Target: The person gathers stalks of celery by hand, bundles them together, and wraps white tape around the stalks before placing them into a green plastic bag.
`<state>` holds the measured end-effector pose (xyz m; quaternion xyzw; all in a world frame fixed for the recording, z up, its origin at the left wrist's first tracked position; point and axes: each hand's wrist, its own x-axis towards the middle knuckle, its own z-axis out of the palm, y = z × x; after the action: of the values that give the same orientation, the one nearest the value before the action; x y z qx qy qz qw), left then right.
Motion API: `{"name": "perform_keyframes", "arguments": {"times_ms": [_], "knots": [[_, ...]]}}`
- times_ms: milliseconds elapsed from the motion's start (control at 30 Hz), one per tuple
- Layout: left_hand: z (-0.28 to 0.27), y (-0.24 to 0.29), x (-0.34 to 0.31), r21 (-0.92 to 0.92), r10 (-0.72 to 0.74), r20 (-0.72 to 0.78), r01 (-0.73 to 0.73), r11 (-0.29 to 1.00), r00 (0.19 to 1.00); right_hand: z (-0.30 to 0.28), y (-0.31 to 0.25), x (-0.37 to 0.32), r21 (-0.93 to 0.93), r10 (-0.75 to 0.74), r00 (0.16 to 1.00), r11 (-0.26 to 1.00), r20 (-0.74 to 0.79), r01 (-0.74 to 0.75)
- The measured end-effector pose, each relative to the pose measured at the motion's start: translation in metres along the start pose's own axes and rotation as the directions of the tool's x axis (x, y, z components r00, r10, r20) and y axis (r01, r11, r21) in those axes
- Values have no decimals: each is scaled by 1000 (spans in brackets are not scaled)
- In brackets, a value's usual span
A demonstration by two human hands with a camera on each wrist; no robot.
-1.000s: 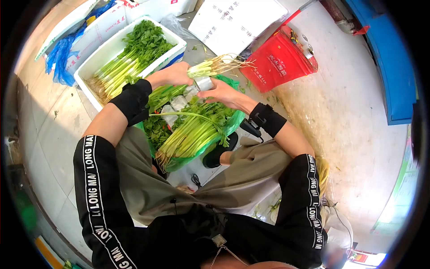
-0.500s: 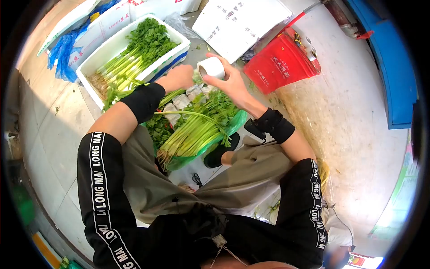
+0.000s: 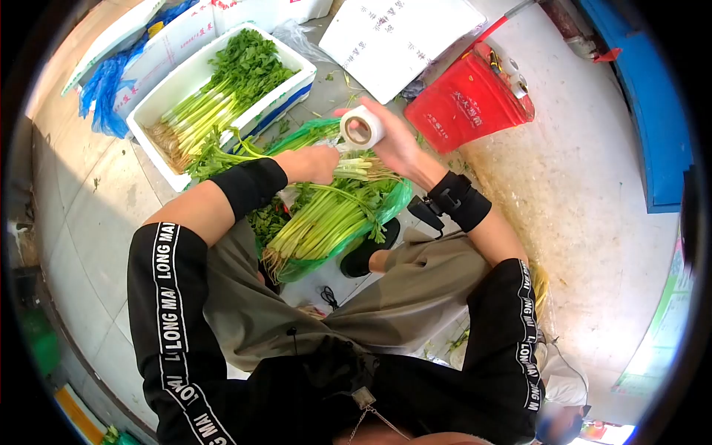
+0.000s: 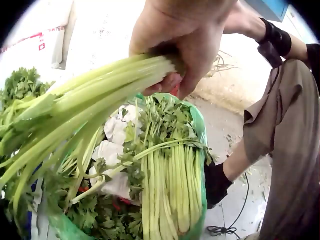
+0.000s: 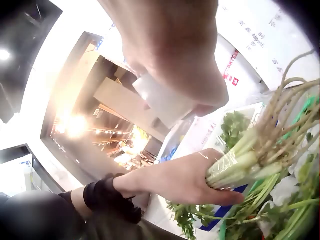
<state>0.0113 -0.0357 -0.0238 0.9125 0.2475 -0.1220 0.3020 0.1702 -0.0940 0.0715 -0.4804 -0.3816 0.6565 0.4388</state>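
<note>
Nearest you are your grey-brown trousers (image 3: 252,304), the knees spread either side of a green bag (image 3: 401,202). In the bag lies celery (image 3: 315,226), its roots toward you, with white wrapped lumps (image 4: 107,167) beside it. Above the bag, your left hand (image 3: 315,163) is clamped round a celery bunch (image 4: 100,92) near its root end; the leafy end reaches left and the roots stick out to the right. Just beside it, your right hand (image 3: 395,139) grips a white roll (image 3: 363,127), raised over the bag's far side; the two hands are apart. Farther off on the left, a white foam box (image 3: 178,85) holds more celery (image 3: 215,96). Right of that, a white panel (image 3: 393,41) with printed characters lies near a red bucket (image 3: 467,107). A blue cabinet (image 3: 656,111) stands at the far right.
</note>
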Motion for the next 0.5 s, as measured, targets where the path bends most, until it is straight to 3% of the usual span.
{"name": "perform_keyframes", "arguments": {"times_ms": [100,233,500], "knots": [[9,-8,0,-40,76,-121,-82,996,990,-13,-2,3,19,6,1000,1000,2,-6],[6,-7,1,-25,88,-99,-91,996,991,-19,5,8,-7,-28,998,1000,-52,28],[-21,5,-15,26,321,-42,-320,947,946,-56,11,20,-55,10,1000,998,-2,-10]]}}
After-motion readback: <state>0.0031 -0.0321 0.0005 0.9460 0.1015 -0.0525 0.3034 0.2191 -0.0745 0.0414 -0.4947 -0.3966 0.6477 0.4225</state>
